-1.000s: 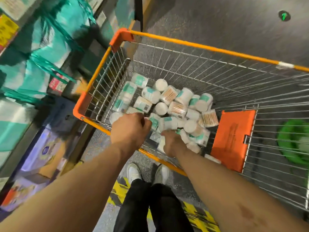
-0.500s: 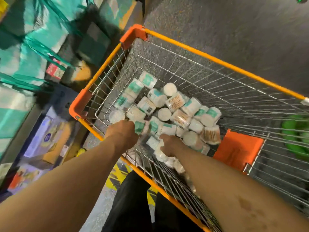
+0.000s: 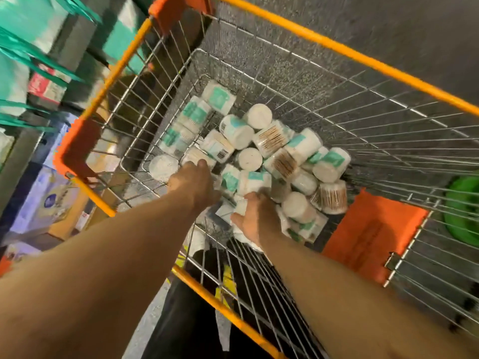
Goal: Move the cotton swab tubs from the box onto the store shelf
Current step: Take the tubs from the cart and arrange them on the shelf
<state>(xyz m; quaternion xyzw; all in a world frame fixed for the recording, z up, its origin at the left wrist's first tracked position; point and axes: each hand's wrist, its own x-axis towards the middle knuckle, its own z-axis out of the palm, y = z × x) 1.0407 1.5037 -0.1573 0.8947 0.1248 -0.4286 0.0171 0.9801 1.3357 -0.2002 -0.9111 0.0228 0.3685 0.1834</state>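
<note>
Tubs (image 3: 237,132) of cotton swabs lie heaped in the wire cart (image 3: 285,29), some on their sides, some on end. Left hand (image 3: 193,182) reaches knuckles-up into the heap's left edge; its fingers are hidden, so I cannot tell its grip. Right hand (image 3: 255,218), nearer the body, curls round a near tub (image 3: 241,206). More tubs lie just ahead of both hands.

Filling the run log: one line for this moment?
place: wire cart | left hand: touching cotton swab tubs, grip unclear | right hand: holds one tub
</note>
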